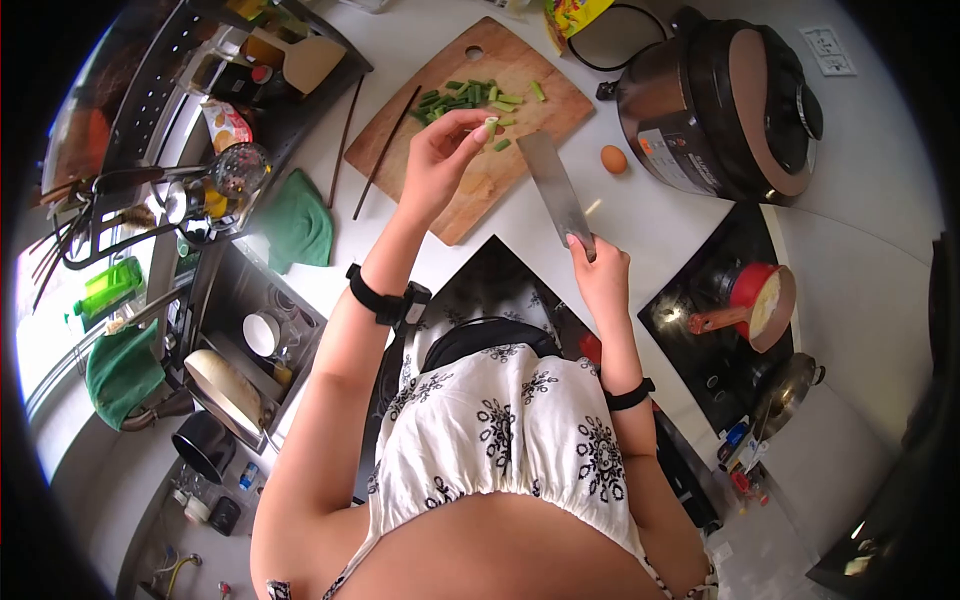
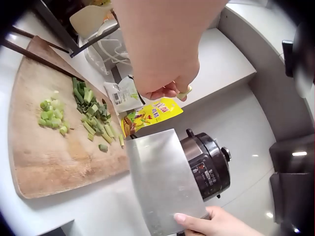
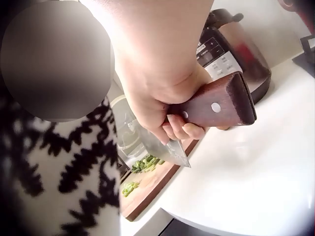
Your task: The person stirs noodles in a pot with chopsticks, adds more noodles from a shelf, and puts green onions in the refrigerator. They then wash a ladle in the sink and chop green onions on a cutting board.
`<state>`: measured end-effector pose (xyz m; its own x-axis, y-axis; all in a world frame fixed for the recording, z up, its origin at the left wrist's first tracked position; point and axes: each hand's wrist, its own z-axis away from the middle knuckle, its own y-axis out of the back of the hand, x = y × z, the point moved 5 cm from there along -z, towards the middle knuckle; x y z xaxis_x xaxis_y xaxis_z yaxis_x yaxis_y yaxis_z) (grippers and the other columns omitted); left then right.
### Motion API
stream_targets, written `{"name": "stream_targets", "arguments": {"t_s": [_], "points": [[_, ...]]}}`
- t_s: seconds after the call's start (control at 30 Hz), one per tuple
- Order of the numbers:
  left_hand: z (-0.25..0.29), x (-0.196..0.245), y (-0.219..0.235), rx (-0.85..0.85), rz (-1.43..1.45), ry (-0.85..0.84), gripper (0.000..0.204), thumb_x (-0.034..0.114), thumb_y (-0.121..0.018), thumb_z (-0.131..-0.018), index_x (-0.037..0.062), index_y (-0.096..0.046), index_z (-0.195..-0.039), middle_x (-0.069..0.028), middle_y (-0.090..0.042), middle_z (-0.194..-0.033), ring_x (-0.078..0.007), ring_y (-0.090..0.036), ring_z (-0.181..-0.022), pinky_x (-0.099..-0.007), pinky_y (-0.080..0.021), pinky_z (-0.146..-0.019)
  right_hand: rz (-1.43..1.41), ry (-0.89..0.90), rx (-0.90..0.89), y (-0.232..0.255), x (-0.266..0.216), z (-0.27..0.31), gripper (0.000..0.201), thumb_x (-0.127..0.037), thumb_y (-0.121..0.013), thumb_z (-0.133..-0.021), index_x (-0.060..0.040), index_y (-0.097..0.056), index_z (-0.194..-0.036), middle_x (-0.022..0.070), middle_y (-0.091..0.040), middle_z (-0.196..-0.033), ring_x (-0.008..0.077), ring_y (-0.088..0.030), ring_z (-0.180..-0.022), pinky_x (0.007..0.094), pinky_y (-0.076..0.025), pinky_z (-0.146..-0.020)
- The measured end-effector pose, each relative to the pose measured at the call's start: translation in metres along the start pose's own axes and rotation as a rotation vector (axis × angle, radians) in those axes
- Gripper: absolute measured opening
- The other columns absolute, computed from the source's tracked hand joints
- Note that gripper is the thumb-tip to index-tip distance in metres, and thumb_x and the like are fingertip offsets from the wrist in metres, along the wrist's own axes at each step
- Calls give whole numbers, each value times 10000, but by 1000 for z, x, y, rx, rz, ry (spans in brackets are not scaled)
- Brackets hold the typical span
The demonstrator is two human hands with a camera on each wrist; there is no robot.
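My left hand [image 1: 440,160] is raised over the cutting board [image 1: 420,180], its thumb and fingers pinching a small pale piece of scallion [image 2: 184,92]. To its right, my right hand [image 1: 600,275] grips a cleaver [image 1: 555,190] by its dark wooden handle [image 3: 214,105]. The broad metal blade [image 2: 165,179] points away from me, beside the board's right edge. On the wooden board lie cut scallions: a heap of green lengths [image 2: 91,110] and a small pile of short pale slices [image 2: 51,114]. In the head view the left hand hides part of the board.
An egg [image 1: 613,159] lies right of the board, near a pressure cooker [image 1: 700,110]. A dark chopstick [image 1: 385,155] rests across the board's left side. A red pan [image 1: 765,300] stands on the right-hand stove, and a green cloth [image 1: 300,220] lies left. A yellow packet [image 2: 152,115] sits behind the board.
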<state>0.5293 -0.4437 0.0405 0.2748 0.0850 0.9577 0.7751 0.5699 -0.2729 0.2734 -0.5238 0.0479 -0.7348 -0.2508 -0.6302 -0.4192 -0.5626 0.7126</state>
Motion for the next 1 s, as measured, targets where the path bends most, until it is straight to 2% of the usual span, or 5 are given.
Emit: {"name": "stream_targets", "arguments": {"t_s": [0.27, 0.47, 0.73, 0.93, 1.0], "points": [[59, 21, 56, 234, 7, -72, 286, 156, -637, -990, -2, -639, -1228, -53, -675, -1054, -116, -618, -971, -258, -466, -898, 154, 196, -233, -24, -28, -2, 231, -286, -639, -930, -70, -711, -891, 181, -669, -728, 406, -655, -726, 466, -531, -642], [117, -29, 108, 553, -132, 228, 347, 256, -583, -1026, -34, -646, -1205, -60, -702, -954, -87, -575, -822, -233, -454, -794, 264, 399, -317, -52, -46, -8, 247, -293, -636, -934, -70, -692, -846, 170, -666, -706, 390, -664, -701, 459, -548, -630], [142, -66, 99, 634, 167, 216, 296, 297, -523, -1050, 14, -603, -1019, -110, -735, -961, -86, -575, -786, -212, -439, -750, 355, 486, -302, -65, -51, -25, 234, -275, -639, -927, -65, -690, -837, 187, -663, -694, 394, -672, -698, 466, -557, -638], [128, -73, 63, 591, -497, 126, 115, 72, -637, -958, 11, -559, -1016, -115, -708, -839, -161, -658, -718, -285, -482, -622, 389, 412, -265, -60, -54, -37, 252, -271, -614, -945, -53, -675, -835, 192, -666, -715, 397, -673, -722, 476, -551, -651], [120, -69, 52, 555, -675, 134, 136, 113, -689, -926, 34, -601, -994, -89, -696, -837, -165, -628, -723, -288, -471, -673, 348, 413, -257, -58, -55, -36, 255, -270, -612, -946, -53, -670, -828, 191, -662, -704, 399, -669, -713, 479, -548, -645]]}}
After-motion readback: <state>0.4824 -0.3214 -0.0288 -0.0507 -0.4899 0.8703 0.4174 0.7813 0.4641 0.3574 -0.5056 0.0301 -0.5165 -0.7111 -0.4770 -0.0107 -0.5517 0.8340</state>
